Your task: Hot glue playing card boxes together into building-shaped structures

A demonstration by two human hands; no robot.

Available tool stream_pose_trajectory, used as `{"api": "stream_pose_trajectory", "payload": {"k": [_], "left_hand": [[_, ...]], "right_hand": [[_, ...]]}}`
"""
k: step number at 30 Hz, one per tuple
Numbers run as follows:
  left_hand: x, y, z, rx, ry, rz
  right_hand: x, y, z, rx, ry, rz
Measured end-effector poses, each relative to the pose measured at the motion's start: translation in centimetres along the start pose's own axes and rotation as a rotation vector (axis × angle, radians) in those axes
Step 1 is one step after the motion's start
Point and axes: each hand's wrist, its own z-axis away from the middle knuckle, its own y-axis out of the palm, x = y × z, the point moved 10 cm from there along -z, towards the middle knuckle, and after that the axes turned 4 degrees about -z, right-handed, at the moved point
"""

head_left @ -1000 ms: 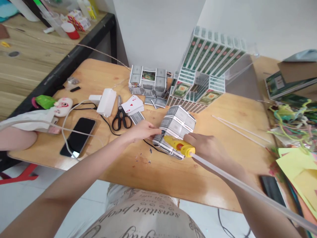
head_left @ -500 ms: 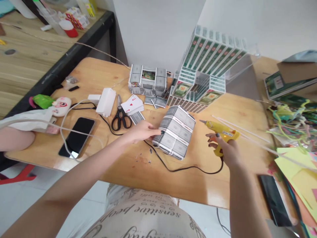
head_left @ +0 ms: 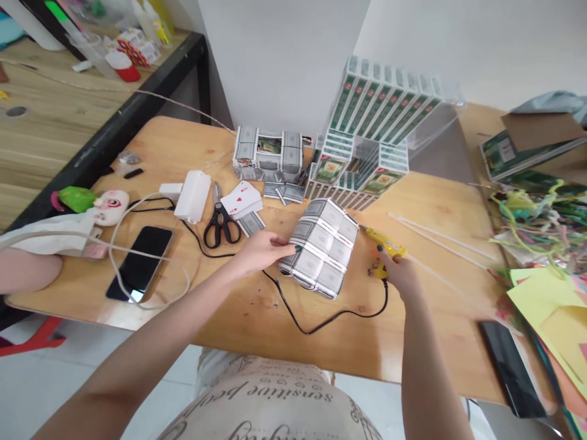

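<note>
A box-shaped model covered in grey-backed playing cards point(head_left: 321, 247) stands tilted on the wooden table. My left hand point(head_left: 261, 250) grips its left side, thumb on the card face and the other fingers partly hidden. A yellow hot glue gun point(head_left: 389, 245) is in my right hand point(head_left: 398, 272), its nozzle pointing left at the model's upper right edge. I cannot tell whether the nozzle touches it. From the gun's handle, a black cord point(head_left: 339, 315) runs left beneath the model. Black-handled scissors point(head_left: 222, 223) and loose playing cards point(head_left: 241, 198) lie left of the model.
Behind the model stand a second card-covered piece point(head_left: 268, 156) and stacked green-and-white card boxes point(head_left: 385, 101). A phone point(head_left: 140, 263), white power adapter point(head_left: 193, 195) and cables lie left. Glue sticks point(head_left: 444, 241), coloured strings point(head_left: 541, 226) and yellow paper point(head_left: 545, 302) are right. Another person's arm point(head_left: 34, 269) rests at far left.
My right hand has brought the glue gun leftward, close to the model's right edge. My left hand stays on the model, which looks slightly more tilted.
</note>
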Motion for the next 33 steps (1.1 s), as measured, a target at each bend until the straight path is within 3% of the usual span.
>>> {"api": "stream_pose_trajectory", "payload": {"k": [4, 6, 8, 11, 14, 20, 33], "left_hand": [[0.2, 0.1, 0.1, -0.036, -0.001, 0.024], [0.3, 0.2, 0.2, -0.056, 0.001, 0.042], [0.1, 0.2, 0.3, -0.082, 0.029, 0.043], [-0.3, 0.1, 0.6, -0.136, 0.103, 0.02], [-0.6, 0.2, 0.9, -0.173, 0.151, 0.01], [-0.2, 0.6, 1.4, -0.217, 0.154, 0.035], [0.8, 1.3, 1.8, -0.274, 0.143, 0.156]], "right_hand": [[2.7, -2.1, 2.0, -0.262, -0.134, 0.525], [4.1, -1.7, 4.0, -0.355, -0.24, 0.574], [3.8, 0.4, 5.5, -0.287, -0.254, 0.441], [1.9, 5.9, 7.2, 0.017, -0.169, 0.212], [2.0, 8.2, 8.4, 0.007, -0.238, 0.236], [3.4, 8.7, 9.1, -0.119, -0.383, 0.25], [2.9, 8.9, 9.2, -0.16, -0.417, 0.211]]}}
